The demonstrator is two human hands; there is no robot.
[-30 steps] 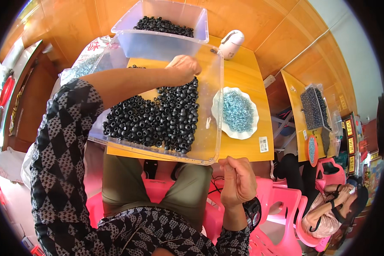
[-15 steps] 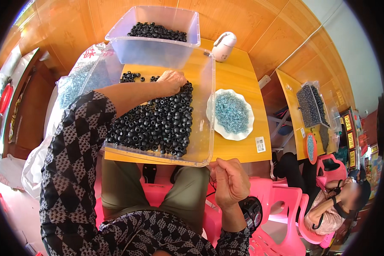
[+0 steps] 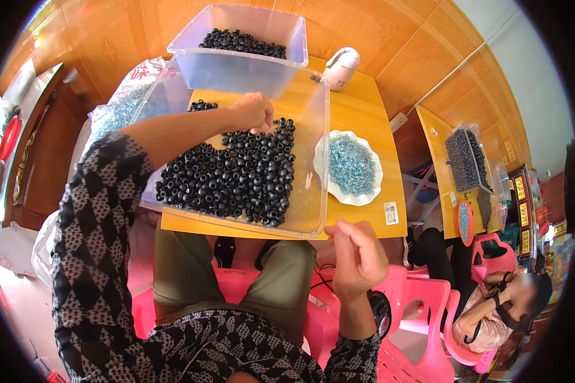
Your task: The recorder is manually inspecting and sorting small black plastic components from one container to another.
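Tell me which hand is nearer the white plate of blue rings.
Left. The left hand rests on the black beads in the clear bin, beside the plate; the right hand is off the table's near edge.

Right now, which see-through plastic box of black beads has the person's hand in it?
The wide, shallow clear plastic box nearest the person; the left hand rests on its black ring-shaped beads.

beads (image 3: 236, 175) in tub (image 3: 313, 159), plate (image 3: 349, 167) right

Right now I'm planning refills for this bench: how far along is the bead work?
Done: unclear; the rear tub holds black beads. In hand: left hand in the front tub's black beads; right hand pinched near the table edge. Left: a large bead pile, full plate of blue rings.
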